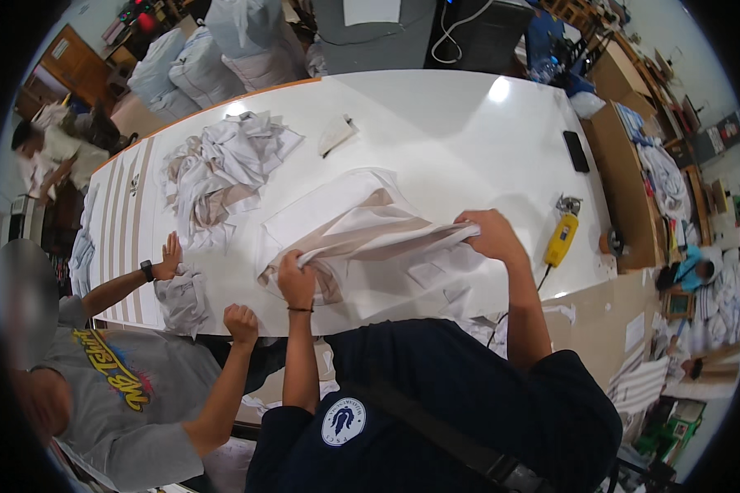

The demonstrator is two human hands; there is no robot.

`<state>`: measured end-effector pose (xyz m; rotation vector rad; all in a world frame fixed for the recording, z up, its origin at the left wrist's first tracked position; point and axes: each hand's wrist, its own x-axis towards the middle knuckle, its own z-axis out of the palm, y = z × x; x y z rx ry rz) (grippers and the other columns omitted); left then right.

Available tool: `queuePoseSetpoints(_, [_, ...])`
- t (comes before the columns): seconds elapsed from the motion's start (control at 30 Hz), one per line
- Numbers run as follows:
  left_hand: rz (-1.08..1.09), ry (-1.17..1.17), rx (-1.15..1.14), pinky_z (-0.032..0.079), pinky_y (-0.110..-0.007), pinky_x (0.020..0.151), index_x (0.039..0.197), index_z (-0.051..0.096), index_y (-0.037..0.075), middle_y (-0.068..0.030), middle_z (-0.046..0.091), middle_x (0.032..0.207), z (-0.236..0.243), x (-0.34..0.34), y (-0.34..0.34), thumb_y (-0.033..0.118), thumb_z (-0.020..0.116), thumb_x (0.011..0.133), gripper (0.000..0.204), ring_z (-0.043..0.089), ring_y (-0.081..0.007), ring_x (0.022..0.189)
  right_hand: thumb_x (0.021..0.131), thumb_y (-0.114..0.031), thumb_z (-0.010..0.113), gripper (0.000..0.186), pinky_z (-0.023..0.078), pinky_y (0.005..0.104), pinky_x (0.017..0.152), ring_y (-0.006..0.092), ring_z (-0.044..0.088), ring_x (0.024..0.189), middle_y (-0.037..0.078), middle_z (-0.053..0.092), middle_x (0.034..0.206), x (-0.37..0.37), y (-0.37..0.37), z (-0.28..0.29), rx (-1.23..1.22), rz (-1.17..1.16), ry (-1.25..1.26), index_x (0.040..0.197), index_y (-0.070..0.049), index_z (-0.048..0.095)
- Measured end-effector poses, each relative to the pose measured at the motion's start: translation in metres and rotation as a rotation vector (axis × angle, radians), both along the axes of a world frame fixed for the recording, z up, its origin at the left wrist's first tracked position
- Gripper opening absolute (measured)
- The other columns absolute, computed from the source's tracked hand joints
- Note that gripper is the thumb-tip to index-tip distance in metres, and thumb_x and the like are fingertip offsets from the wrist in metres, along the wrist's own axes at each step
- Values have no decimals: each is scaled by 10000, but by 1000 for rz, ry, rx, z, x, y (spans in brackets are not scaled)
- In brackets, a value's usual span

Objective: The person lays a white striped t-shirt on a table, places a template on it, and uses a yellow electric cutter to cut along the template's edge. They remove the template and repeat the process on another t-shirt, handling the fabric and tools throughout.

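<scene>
A white and beige piece of fabric (370, 238) is stretched between my two hands above the white table. My left hand (296, 281) pinches its near left part, with a loose end hanging below the fingers. At the other end, my right hand (492, 235) grips the gathered edge of the same fabric. White cloth (308, 209) lies flat on the table behind the raised part. Small white scraps (426, 274) rest beneath it, nearer to my body.
A rumpled fabric heap (226, 168) and striped fabric (123, 226) lie to the left. A co-worker's hand (169, 260) presses the table beside bunched cloth (182, 300); their fist (241, 323) is near my left arm. Rightward are a yellow corded power tool (561, 238) and black phone (575, 151).
</scene>
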<state>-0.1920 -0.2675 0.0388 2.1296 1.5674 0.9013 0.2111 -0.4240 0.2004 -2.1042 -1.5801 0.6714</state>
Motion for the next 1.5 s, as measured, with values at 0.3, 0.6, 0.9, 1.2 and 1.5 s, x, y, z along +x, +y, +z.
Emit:
queuePoseSetpoints(0.3, [-121, -224, -377, 523, -324, 803, 1126, 678, -17, -145, 718, 968, -9, -42, -38, -42, 529, 908, 265, 666, -229, 841, 783, -87, 645, 372, 523, 428, 850, 367, 671, 980, 177, 723, 1032, -46, -110, -165, -148, 225, 242, 1148, -67, 715])
queuePoseSetpoints(0.6, [-527, -73, -973, 500, -266, 825, 1122, 660, 18, -18, 677, 906, 68, -97, -6, 54, 566, 967, 185, 612, -112, 869, 849, -107, 669, 257, 514, 341, 795, 149, 631, 854, 80, 732, 912, -10, -124, -73, -642, 360, 485, 1081, -7, 714])
queuePoseSetpoints(0.9, [-218, -338, 122, 501, -348, 817, 1202, 678, 61, -67, 676, 1103, 161, -36, 31, 178, 803, 837, 403, 635, -206, 986, 803, 32, 608, 39, 387, 251, 573, 28, 467, 645, -31, 512, 637, -18, -28, 86, 282, -72, 362, 785, 29, 642])
queuePoseSetpoints(1.2, [-749, -423, -208, 511, -447, 987, 1492, 406, 28, -197, 512, 1364, 116, 97, -91, 328, 913, 710, 979, 567, -330, 1187, 783, -8, 640, 115, 322, 264, 496, 28, 391, 582, -54, 443, 580, -109, 9, 87, 421, -146, 485, 685, 40, 606])
queuePoseSetpoints(1.5, [-528, -625, 137, 543, -421, 819, 1226, 568, 12, -177, 625, 1171, 179, 139, -76, 71, 779, 727, 546, 655, -346, 1027, 740, -61, 710, 89, 376, 287, 495, 78, 446, 526, 66, 525, 555, -111, 0, 118, 361, 104, 326, 761, 21, 681])
